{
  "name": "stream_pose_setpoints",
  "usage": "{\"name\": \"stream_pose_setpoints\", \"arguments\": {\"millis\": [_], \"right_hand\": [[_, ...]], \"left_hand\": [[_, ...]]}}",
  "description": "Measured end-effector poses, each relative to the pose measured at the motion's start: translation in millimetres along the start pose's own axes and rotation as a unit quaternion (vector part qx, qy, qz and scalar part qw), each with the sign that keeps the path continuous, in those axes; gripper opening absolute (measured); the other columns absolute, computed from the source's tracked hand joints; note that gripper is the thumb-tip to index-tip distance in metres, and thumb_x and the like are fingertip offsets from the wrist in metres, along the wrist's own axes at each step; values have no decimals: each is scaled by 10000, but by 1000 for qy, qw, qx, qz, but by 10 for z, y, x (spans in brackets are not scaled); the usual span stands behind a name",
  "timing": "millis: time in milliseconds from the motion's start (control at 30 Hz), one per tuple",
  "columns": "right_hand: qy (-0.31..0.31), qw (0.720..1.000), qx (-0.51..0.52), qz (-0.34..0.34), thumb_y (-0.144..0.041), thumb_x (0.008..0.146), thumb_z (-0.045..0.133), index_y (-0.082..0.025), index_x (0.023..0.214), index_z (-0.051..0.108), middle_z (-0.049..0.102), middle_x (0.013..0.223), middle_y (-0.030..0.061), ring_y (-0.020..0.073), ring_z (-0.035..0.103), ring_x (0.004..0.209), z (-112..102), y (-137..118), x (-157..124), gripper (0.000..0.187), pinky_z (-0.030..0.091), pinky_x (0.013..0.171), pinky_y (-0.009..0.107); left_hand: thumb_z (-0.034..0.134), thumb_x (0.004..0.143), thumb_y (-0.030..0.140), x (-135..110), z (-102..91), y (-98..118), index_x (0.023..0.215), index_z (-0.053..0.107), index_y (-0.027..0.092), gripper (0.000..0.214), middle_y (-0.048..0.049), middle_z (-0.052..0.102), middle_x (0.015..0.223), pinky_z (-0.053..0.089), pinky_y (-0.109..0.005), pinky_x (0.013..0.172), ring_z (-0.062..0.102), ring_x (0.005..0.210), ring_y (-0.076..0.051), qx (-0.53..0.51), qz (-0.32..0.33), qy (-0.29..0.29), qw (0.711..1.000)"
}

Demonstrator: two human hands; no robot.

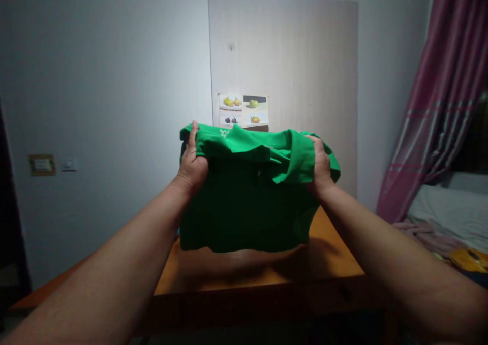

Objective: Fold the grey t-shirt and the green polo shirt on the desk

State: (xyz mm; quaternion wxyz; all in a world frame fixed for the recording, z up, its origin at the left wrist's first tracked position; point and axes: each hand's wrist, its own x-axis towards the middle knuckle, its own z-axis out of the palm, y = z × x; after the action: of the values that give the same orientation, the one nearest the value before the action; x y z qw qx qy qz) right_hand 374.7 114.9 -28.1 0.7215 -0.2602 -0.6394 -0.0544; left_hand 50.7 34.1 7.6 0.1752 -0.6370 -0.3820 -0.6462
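A green garment (244, 202), folded over at the top, hangs in the air between my two hands. Its exact kind is hard to make out; a small white mark shows near its upper left edge. My left hand (193, 162) grips the upper left side, thumb pointing up in front. On the other side my right hand (321, 163) is closed on the upper right side, where the cloth bunches into a thick fold. The fingers behind the cloth are hidden. The garment's lower edge hangs just above the wooden table (213, 279), whose top carries its shadow.
Behind the table stands a pale wall with a light panel (290, 60) bearing a sheet of fruit pictures (244, 110). A purple curtain (423, 111) hangs at right, beside white bedding (450, 213) and a yellow cloth (468, 259). A wall switch (41, 165) is at left.
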Motion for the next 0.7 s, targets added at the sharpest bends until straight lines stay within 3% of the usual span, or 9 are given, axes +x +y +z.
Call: {"name": "stream_pose_setpoints", "arguments": {"millis": [100, 200, 300, 433, 567, 633, 700], "right_hand": [[11, 997, -69, -43, -491, 836, 608, -236, 1378, 487, 652, 1201, 90, 324, 601, 1092, -35, -64, 39, 611, 457, 959, 507], [1, 990, -120, -77, -458, 869, 571, -205, 1436, 423, 576, 1350, 133, 357, 541, 1219, -40, -107, -50, 638, 389, 1045, 584], [-11, 982, -152, -109, -399, 897, 533, -214, 1512, 302, 567, 1376, 127, 353, 520, 1278, -82, -132, -367, 683, 295, 1129, 611], [-53, 975, -181, -120, -340, 896, 509, -261, 1562, 166, 592, 1373, 100, 327, 554, 1272, -243, -120, -1059, 753, 133, 1217, 602], [-155, 970, -169, -79, -348, 865, 518, -253, 1560, 210, 620, 1343, 119, 357, 503, 1326, -320, 10, -1628, 766, 126, 1232, 586], [-183, 967, -170, -44, -374, 827, 556, -263, 1533, 301, 600, 1371, 112, 382, 431, 1379, -214, 129, -1681, 759, 169, 1219, 596], [-197, 966, -167, -22, -385, 812, 576, -267, 1521, 338, 560, 1422, 101, 379, 369, 1419, 9, 280, -1539, 756, 202, 1210, 580]], "left_hand": [[467, 938, 585, -1, -51, 108, 1594, 163, 239, 802, -50, 188, 1661, 32, -457, 1245, 81, 1532, -280, 108, 72, 3, 992], [388, 954, 596, -191, -84, 238, 1601, 115, 211, 800, -85, 210, 1653, -25, -516, 1233, 45, 1533, -302, 186, 90, -2, 978], [352, 959, 580, -625, -138, 312, 1603, 75, 180, 807, -120, 235, 1641, -14, -527, 1233, 46, 1533, -310, 245, 125, 14, 961], [427, 899, 600, -1499, -333, 212, 1598, -48, 249, 915, -90, 172, 1659, -30, -614, 1214, 23, 1520, -394, 317, 169, -8, 933], [550, 757, 664, -2228, -517, -81, 1595, -41, 287, 1093, -102, 466, 1511, -139, -634, 1191, 57, 1514, -413, 363, 62, -159, 916], [541, 767, 624, -2299, -500, -251, 1600, 17, 304, 1035, -93, 504, 1483, -136, -617, 1199, 71, 1520, -383, 396, 19, -188, 899], [509, 799, 565, -2121, -388, -427, 1604, 66, 279, 962, -93, 465, 1520, -121, -600, 1206, 65, 1525, -363, 419, 7, -189, 888]]}}
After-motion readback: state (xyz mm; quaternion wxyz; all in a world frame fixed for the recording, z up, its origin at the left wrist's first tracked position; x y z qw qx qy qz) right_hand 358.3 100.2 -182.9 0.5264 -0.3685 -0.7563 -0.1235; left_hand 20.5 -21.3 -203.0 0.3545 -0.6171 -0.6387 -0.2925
